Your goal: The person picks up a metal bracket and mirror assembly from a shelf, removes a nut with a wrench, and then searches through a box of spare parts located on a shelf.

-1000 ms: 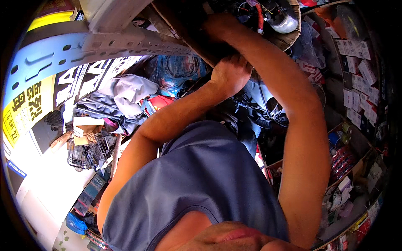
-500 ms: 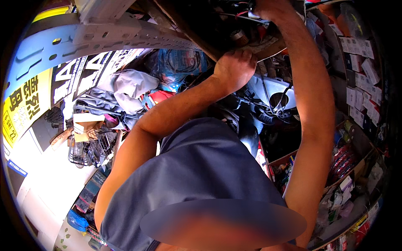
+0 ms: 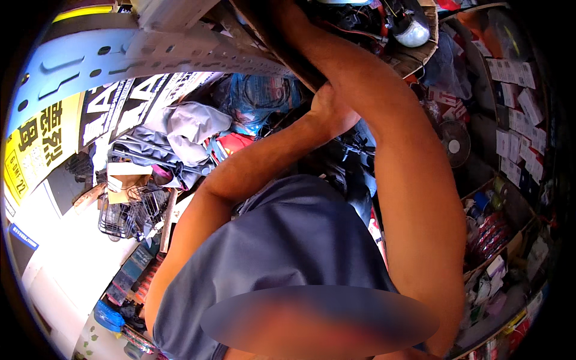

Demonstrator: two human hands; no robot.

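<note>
Above me, at the top of the view, is an open brown cardboard box (image 3: pixel 423 60) full of loose parts. My left hand (image 3: pixel 333 113) is closed on the box's near edge; its fingertips are partly hidden by my right forearm. My right arm crosses over that hand and reaches into the left part of the box. There my right hand (image 3: pixel 287 13) lies in deep shadow at the picture's top edge, its fingers out of sight. A black and silver rounded part (image 3: pixel 412 31) and reddish cables (image 3: pixel 366 35) lie on the box's right side.
A perforated metal shelf beam (image 3: pixel 129 51) runs along the upper left. Below it are grey cloth (image 3: pixel 195 126), blue plastic-wrapped goods (image 3: pixel 261 99) and a black wire basket (image 3: pixel 129 213). Stacked small boxes (image 3: pixel 516 126) and crowded bins (image 3: pixel 495 234) line the right.
My right hand has swept left from the box's right side into its dark left part. The box has shifted, with more of its right-side contents showing. My left hand has dropped slightly.
</note>
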